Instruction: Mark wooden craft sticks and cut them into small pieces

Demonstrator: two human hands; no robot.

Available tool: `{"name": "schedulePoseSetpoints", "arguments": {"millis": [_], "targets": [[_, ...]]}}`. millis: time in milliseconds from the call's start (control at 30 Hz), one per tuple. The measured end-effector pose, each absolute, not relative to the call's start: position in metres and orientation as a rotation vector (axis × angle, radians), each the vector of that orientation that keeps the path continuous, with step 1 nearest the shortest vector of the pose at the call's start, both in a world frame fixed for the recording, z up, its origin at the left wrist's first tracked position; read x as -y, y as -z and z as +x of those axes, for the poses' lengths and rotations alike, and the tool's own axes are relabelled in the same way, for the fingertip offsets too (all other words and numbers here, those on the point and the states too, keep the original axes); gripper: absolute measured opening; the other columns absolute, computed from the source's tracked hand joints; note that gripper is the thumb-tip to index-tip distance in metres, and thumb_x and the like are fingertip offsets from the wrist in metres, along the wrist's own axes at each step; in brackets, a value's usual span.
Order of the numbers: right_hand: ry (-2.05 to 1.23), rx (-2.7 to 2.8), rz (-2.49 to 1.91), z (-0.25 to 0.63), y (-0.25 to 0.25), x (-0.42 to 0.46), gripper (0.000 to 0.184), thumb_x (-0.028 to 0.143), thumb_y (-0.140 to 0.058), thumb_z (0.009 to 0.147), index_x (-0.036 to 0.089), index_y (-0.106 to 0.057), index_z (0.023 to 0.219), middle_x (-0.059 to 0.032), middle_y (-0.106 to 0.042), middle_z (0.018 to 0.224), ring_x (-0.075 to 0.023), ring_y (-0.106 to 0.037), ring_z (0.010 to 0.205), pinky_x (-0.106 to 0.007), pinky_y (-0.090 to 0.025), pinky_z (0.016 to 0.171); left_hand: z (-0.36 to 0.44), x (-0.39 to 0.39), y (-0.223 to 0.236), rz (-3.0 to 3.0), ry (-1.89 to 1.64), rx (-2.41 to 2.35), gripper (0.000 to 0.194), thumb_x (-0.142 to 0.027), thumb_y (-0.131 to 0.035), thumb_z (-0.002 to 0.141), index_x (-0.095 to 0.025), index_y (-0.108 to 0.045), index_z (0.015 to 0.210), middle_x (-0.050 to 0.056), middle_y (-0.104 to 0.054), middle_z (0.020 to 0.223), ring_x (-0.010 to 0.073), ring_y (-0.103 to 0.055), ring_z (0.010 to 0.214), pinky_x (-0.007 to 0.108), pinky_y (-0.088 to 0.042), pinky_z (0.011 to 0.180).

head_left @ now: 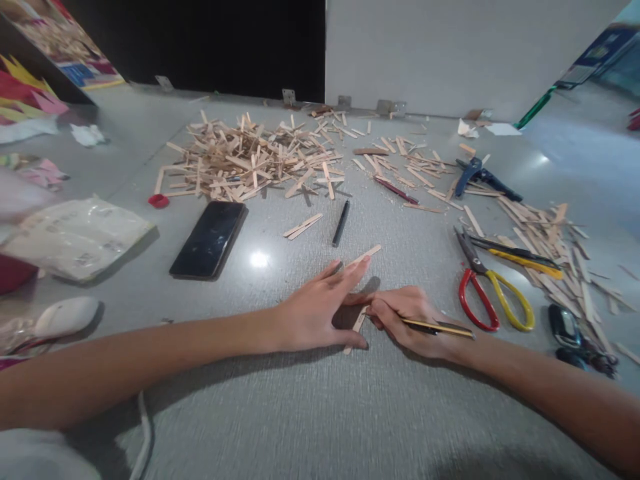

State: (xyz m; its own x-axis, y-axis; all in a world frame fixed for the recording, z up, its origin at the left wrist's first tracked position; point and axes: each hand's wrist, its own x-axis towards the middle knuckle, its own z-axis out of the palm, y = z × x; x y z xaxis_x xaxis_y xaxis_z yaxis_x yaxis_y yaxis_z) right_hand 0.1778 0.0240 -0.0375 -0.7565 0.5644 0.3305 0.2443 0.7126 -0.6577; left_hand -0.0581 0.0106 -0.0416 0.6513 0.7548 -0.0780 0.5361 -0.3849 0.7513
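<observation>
- As I look out from the head camera, a white packet [80,233] lies at the far left of my view, with a rounded white object [67,315] nearer to me.
- Next I see a dark phone [209,240] flat on the grey table [280,427], and beyond it a loose pile of wooden sticks [240,160].
- Just right of the phone, I have two sticks [303,227] lying together.
- My left hand [315,310] is spread low over the table, its index finger on an upper stick [374,251] that slants away from me, its thumb beside a lower stick [359,325].
- My hands cover the middle of those two sticks, so I cannot tell whether they touch.
- Beyond them I see a black pen [341,223].
- My right hand [413,320] pinches a yellow-and-black pencil [440,327], fingertips down at the lower stick's far end.
- Farther right, red-and-yellow-handled scissors [493,287] lie beside a yellow-and-black cutter [525,263].
- Another heap of sticks [575,260] spreads at the far right.
</observation>
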Motion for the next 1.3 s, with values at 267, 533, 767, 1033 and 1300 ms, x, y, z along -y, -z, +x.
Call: {"name": "schedulePoseSetpoints", "arguments": {"millis": [267, 533, 767, 1033, 1300], "targets": [[-0.773, 2.509, -0.546, 0.181, 0.036, -0.026, 0.052, 0.034, -0.030, 0.120, 0.020, -0.058, 0.078, 0.0031, -0.054, 0.064, -0.0110, -0.046, 0.054, -0.027, -0.038, 0.057, -0.058, -0.011, 0.042, 2.193, -0.358, -0.958, 0.128, -0.067, -0.081, 0.090, -0.036, 0.011, 0.174, 0.011, -0.026, 0.180, 0.0341, -0.030, 0.165, 0.060, -0.015, 0.137], [-0.837, 2.442, -0.563, 0.180, 0.030, -0.024, 0.053, 0.034, -0.029, 0.119, 0.021, -0.052, 0.073, 0.0046, -0.051, 0.061, -0.0095, -0.044, 0.051, -0.025, -0.036, 0.053, -0.058, -0.012, 0.039, 2.214, -0.294, -0.998, 0.122, -0.069, -0.081, 0.089, -0.030, -0.005, 0.176, 0.011, -0.025, 0.180, 0.0333, -0.025, 0.167, 0.055, -0.009, 0.138], [-0.903, 2.346, -0.655, 0.179, 0.035, -0.021, 0.053, 0.036, -0.032, 0.119, 0.021, -0.054, 0.073, 0.0062, -0.050, 0.056, -0.0080, -0.044, 0.046, -0.024, -0.035, 0.050, -0.056, -0.006, 0.042, 2.173, -0.358, -0.990, 0.121, -0.064, -0.082, 0.090, -0.035, -0.001, 0.175, 0.010, -0.027, 0.180, 0.0351, -0.026, 0.166, 0.063, -0.004, 0.137], [-0.955, 2.254, -0.711, 0.180, 0.037, -0.020, 0.049, 0.034, -0.038, 0.118, 0.019, -0.062, 0.078, 0.0049, -0.058, 0.056, -0.0081, -0.053, 0.047, -0.022, -0.041, 0.050, -0.056, -0.001, 0.041, 2.175, -0.382, -0.968, 0.125, -0.057, -0.081, 0.094, -0.036, 0.015, 0.173, 0.011, -0.021, 0.181, 0.0341, -0.029, 0.165, 0.064, -0.002, 0.136], [-1.064, 2.234, -0.817, 0.178, 0.031, -0.020, 0.048, 0.034, -0.041, 0.116, 0.021, -0.054, 0.072, 0.0061, -0.056, 0.054, -0.0077, -0.052, 0.045, -0.022, -0.039, 0.048, -0.055, 0.000, 0.044, 2.158, -0.441, -1.020, 0.135, -0.061, -0.085, 0.089, -0.042, 0.022, 0.170, 0.012, -0.019, 0.181, 0.0372, -0.025, 0.165, 0.065, -0.011, 0.136]]}}
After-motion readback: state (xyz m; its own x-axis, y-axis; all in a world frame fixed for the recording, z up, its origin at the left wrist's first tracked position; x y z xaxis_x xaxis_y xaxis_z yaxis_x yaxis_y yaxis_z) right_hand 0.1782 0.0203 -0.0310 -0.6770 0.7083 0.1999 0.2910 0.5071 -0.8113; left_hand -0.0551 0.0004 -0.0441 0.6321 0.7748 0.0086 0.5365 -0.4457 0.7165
